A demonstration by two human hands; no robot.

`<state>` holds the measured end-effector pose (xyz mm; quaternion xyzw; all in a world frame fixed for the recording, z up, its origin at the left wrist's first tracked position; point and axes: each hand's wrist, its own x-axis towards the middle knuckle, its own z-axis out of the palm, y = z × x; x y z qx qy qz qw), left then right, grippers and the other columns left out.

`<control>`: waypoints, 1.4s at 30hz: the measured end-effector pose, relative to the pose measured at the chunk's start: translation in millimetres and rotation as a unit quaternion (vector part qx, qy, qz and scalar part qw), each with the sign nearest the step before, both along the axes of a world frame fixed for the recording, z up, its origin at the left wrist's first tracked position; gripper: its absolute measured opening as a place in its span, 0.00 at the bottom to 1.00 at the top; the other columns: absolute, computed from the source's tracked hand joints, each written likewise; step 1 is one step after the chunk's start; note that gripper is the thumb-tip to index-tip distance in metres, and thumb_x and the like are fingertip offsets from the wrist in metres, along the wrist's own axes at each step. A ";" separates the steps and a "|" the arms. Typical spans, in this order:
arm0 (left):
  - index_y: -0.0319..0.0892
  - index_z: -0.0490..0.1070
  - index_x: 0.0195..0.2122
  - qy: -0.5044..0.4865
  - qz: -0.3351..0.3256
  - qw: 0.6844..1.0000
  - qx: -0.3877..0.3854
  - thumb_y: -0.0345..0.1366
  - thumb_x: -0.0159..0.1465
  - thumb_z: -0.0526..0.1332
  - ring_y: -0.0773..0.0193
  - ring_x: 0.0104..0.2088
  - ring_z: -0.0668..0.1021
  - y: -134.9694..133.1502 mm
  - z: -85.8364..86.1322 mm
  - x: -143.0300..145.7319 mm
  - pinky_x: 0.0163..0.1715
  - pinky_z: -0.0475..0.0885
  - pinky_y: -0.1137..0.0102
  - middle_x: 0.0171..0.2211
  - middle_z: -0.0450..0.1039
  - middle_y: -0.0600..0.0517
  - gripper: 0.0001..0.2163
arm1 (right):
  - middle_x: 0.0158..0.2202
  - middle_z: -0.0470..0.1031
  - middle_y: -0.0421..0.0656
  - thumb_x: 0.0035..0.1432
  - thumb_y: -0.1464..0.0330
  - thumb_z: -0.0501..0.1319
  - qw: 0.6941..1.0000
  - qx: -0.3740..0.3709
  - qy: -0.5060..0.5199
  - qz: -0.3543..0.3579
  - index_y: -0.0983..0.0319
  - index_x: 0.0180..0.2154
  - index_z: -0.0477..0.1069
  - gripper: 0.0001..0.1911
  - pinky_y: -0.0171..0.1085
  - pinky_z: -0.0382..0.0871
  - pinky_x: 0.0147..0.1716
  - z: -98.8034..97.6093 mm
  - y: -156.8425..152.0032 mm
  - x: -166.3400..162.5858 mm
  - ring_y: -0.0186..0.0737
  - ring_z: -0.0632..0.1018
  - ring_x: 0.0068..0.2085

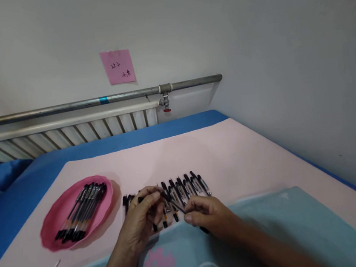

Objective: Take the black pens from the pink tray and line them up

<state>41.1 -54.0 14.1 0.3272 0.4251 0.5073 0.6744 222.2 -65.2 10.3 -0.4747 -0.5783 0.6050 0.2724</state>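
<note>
Black pen (175, 202) – both hands (142, 219) (206, 216) pinching it

Pens (83, 209) in tray (58, 210), left of pen row (189, 187)

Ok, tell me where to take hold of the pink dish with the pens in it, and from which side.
Probably the bare rim on its right, coming from the right: the dish is shallow and the pens lie slanted across its middle, so keep the grip level.
</note>
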 end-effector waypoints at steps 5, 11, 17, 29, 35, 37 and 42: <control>0.37 0.68 0.26 -0.002 0.048 0.999 0.007 0.35 0.52 0.63 0.79 0.12 0.59 2.9 -0.4 -2.0 0.11 0.50 0.82 0.14 0.60 0.58 0.07 | 0.18 0.60 0.34 0.48 0.66 0.58 0.999 0.011 -0.044 0.023 0.63 0.27 0.67 0.06 0.29 0.53 0.21 -0.7 -2.7 4.0 0.29 0.62 0.22; 0.36 0.67 0.24 -0.096 0.244 0.964 0.033 0.26 0.46 0.66 0.77 0.19 0.64 14.3 5.0 -27.5 0.11 0.56 0.83 0.22 0.63 0.56 0.07 | 0.27 0.68 0.39 0.50 0.66 0.57 0.974 0.159 -0.158 -0.026 0.63 0.27 0.72 0.08 0.31 0.59 0.29 1.9 9.1 51.0 0.33 0.68 0.30; 0.35 0.67 0.24 -0.101 0.271 0.957 0.023 0.25 0.48 0.64 0.76 0.18 0.64 17.7 0.5 -35.5 0.10 0.57 0.82 0.22 0.61 0.56 0.05 | 0.22 0.68 0.39 0.51 0.66 0.55 0.925 0.168 -0.314 -0.135 0.64 0.28 0.71 0.09 0.30 0.57 0.24 -6.6 45.7 79.6 0.32 0.67 0.25; 0.35 0.68 0.24 -0.051 0.220 0.974 -0.008 0.27 0.47 0.65 0.76 0.19 0.64 18.5 -8.5 -32.7 0.09 0.57 0.82 0.25 0.63 0.55 0.06 | 0.22 0.71 0.39 0.54 0.65 0.51 0.907 0.226 -0.348 -0.069 0.62 0.31 0.71 0.12 0.30 0.57 0.24 -24.8 44.4 74.8 0.33 0.70 0.24; 0.36 0.68 0.25 -0.008 0.156 0.987 -0.044 0.32 0.47 0.66 0.77 0.16 0.64 11.1 -2.7 -18.0 0.10 0.56 0.82 0.21 0.64 0.55 0.08 | 0.26 0.74 0.40 0.54 0.68 0.51 0.901 0.241 -0.353 -0.072 0.61 0.32 0.72 0.11 0.30 0.59 0.27 -28.2 44.7 74.7 0.34 0.71 0.28; 0.37 0.68 0.26 0.002 0.116 0.991 -0.061 0.35 0.48 0.66 0.77 0.15 0.63 7.3 -3.4 -9.4 0.10 0.55 0.81 0.19 0.65 0.56 0.09 | 0.27 0.74 0.40 0.54 0.68 0.51 0.902 0.244 -0.349 -0.073 0.61 0.32 0.72 0.11 0.30 0.59 0.27 -29.6 45.0 75.7 0.34 0.72 0.28; 0.38 0.68 0.28 0.015 0.082 0.993 -0.085 0.36 0.46 0.67 0.74 0.15 0.67 1.8 -11.5 5.0 0.10 0.56 0.81 0.20 0.69 0.54 0.12 | 0.23 0.72 0.39 0.54 0.68 0.51 0.906 0.239 -0.338 -0.082 0.61 0.33 0.72 0.11 0.30 0.58 0.26 -32.9 44.3 77.0 0.33 0.71 0.26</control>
